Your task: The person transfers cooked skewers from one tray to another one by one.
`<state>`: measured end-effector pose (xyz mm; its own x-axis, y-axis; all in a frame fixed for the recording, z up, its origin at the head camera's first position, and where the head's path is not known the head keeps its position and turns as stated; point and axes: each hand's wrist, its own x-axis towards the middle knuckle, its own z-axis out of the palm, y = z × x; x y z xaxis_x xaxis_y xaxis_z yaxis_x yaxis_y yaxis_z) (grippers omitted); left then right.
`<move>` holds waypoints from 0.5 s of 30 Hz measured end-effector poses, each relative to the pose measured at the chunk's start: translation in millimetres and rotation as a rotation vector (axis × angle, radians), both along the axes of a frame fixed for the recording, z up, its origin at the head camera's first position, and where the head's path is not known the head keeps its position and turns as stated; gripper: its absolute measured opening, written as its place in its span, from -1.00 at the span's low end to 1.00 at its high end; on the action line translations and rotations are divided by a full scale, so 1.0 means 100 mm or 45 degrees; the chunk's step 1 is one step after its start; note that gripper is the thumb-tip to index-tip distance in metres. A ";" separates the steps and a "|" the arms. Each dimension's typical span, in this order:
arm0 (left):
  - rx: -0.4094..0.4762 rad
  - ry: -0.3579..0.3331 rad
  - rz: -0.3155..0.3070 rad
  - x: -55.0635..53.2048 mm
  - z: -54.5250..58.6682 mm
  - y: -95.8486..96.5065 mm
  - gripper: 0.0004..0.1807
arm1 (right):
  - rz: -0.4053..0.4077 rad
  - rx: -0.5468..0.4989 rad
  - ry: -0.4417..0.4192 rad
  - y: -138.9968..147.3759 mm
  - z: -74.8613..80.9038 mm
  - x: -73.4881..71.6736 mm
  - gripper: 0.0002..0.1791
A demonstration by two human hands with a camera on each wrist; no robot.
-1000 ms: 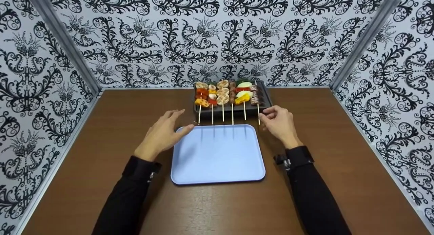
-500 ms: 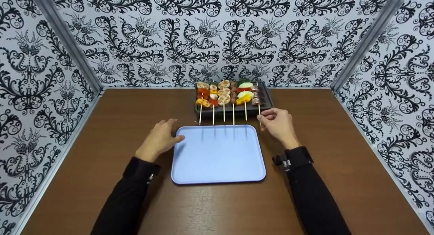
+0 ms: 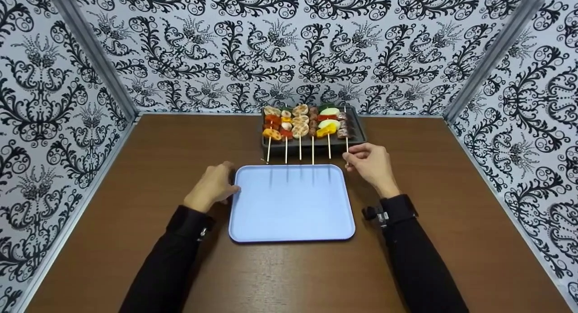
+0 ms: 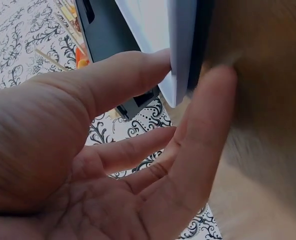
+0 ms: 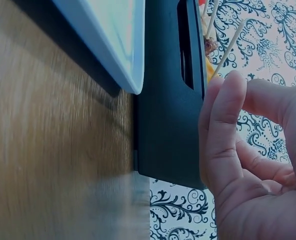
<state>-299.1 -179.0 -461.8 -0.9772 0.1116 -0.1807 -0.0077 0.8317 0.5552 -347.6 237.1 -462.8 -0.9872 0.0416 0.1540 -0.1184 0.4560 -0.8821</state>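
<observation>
We see brown tabletop (image 3: 280, 277), blue tray (image 3: 291, 204) on it, dark pan (image 3: 359, 128) just behind, six skewers (image 3: 300, 130) side by side on pan. Our left hand (image 3: 210, 185): fingers spread, thumb touching tray's left rim. Our right hand (image 3: 372, 165): pinching rightmost skewer (image 3: 343, 128) near bare end.

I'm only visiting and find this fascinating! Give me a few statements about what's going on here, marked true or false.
1. The right hand pinches the stick of the rightmost skewer. True.
2. The skewers lie on the blue tray. False: they lie on the dark pan, beyond the blue tray.
3. Six skewers show in the head view. True.
4. The left hand holds a skewer. False: the left hand is at the tray's left edge, thumb touching the rim.
5. The person's sleeves are white. False: the sleeves are black.
</observation>
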 end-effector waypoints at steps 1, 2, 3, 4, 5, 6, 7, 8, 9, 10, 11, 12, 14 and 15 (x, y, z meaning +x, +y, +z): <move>0.020 -0.022 -0.003 -0.01 0.00 0.00 -0.18 | 0.003 -0.024 -0.011 0.00 0.00 -0.01 -0.61; 0.043 -0.051 -0.004 -0.02 0.00 0.00 -0.18 | 0.004 -0.040 -0.025 0.01 0.00 -0.01 -0.61; 0.060 -0.075 -0.007 -0.02 0.00 0.00 -0.19 | 0.003 -0.059 -0.036 0.01 0.01 -0.02 -0.61; 0.073 -0.094 -0.009 -0.03 0.00 0.00 -0.20 | 0.001 -0.081 -0.049 0.01 0.01 -0.02 -0.62; 0.084 -0.110 -0.012 -0.03 0.00 0.00 -0.20 | 0.004 -0.107 -0.065 0.02 0.00 -0.03 -0.61; 0.094 -0.124 -0.014 -0.03 -0.01 0.00 -0.22 | 0.006 -0.127 -0.084 0.02 0.00 -0.03 -0.60; 0.107 -0.133 -0.015 -0.03 -0.02 0.00 -0.23 | 0.004 -0.146 -0.104 0.03 -0.01 -0.04 -0.59; 0.123 -0.145 -0.012 -0.03 -0.02 0.00 -0.24 | 0.001 -0.167 -0.127 0.04 -0.01 -0.04 -0.59; 0.136 -0.152 -0.013 -0.03 -0.03 -0.01 -0.24 | -0.005 -0.193 -0.147 0.04 -0.01 -0.04 -0.58; 0.151 -0.157 -0.018 -0.02 -0.03 -0.01 -0.24 | -0.006 -0.215 -0.169 0.04 -0.01 -0.04 -0.57; 0.170 -0.165 -0.016 -0.02 -0.03 -0.02 -0.24 | -0.007 -0.236 -0.190 0.05 -0.01 -0.04 -0.55; 0.186 -0.172 -0.017 -0.02 -0.04 -0.02 -0.23 | -0.011 -0.251 -0.206 0.05 -0.01 -0.04 -0.54; 0.206 -0.178 -0.015 -0.02 -0.03 -0.03 -0.22 | -0.014 -0.284 -0.231 0.05 0.01 -0.05 -0.52; 0.211 -0.177 -0.018 -0.03 -0.02 -0.03 -0.21 | -0.014 -0.297 -0.241 0.05 0.02 -0.05 -0.50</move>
